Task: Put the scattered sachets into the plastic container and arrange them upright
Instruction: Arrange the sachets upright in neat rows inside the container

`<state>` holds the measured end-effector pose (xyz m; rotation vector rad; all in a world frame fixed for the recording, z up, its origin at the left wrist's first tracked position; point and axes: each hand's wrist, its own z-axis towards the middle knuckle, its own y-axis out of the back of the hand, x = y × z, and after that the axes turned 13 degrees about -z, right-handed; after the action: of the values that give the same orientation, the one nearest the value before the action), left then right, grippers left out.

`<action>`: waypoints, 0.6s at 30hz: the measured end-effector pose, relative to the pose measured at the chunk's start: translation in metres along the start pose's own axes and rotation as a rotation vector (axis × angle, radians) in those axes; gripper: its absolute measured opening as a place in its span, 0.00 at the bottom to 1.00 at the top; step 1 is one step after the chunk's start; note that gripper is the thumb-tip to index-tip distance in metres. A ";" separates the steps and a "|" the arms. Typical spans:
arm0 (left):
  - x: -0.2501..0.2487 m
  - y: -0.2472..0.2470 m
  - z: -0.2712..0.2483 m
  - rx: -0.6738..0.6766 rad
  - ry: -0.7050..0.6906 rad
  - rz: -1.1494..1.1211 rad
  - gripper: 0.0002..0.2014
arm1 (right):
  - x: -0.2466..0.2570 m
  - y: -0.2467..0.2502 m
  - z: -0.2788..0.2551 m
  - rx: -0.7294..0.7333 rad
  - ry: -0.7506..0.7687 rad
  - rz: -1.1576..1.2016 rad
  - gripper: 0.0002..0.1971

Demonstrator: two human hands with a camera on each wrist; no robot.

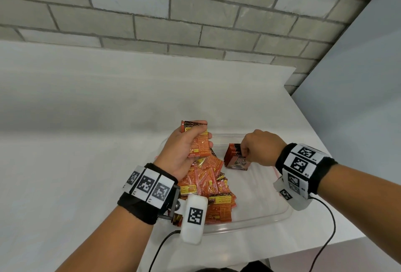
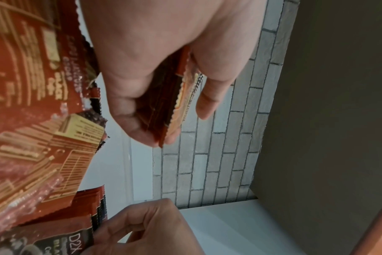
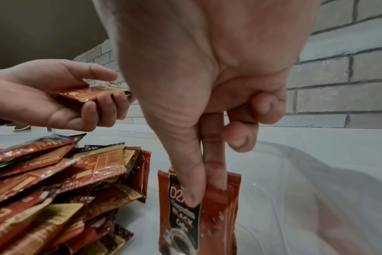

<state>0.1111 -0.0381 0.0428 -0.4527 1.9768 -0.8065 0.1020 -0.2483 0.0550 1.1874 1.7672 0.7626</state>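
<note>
A clear plastic container [image 1: 271, 217] sits on the white counter. Inside it, a loose pile of red sachets [image 1: 208, 187] lies flat on the left side. My left hand [image 1: 186, 148] is raised above the pile and grips a small stack of sachets [image 1: 198, 141] between thumb and fingers [image 2: 142, 120]. At the container's far right, several sachets stand upright in a row [image 1: 235, 156]. My right hand [image 1: 256, 148] pinches the front upright sachet [image 3: 185, 215] between thumb and forefinger near its top edge.
A grey brick wall [image 1: 173, 11] backs the counter, and a pale panel [image 1: 358, 98] stands on the right. The counter's front edge [image 1: 325, 248] runs close below the container. Cables trail from both wrist cameras.
</note>
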 end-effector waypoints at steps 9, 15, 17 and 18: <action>-0.001 0.000 0.001 0.008 0.008 0.003 0.14 | 0.003 0.003 0.000 0.005 -0.006 -0.038 0.07; -0.001 0.000 0.001 0.005 0.007 0.012 0.15 | 0.003 0.005 -0.001 -0.006 0.009 -0.067 0.06; -0.001 0.000 0.001 0.007 0.008 0.009 0.15 | 0.003 0.005 -0.002 -0.008 0.016 -0.082 0.06; 0.000 0.001 0.002 0.007 0.008 0.008 0.15 | 0.003 0.005 -0.002 -0.010 0.018 -0.089 0.06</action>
<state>0.1126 -0.0380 0.0422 -0.4381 1.9812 -0.8109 0.1012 -0.2437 0.0587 1.0913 1.8167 0.7307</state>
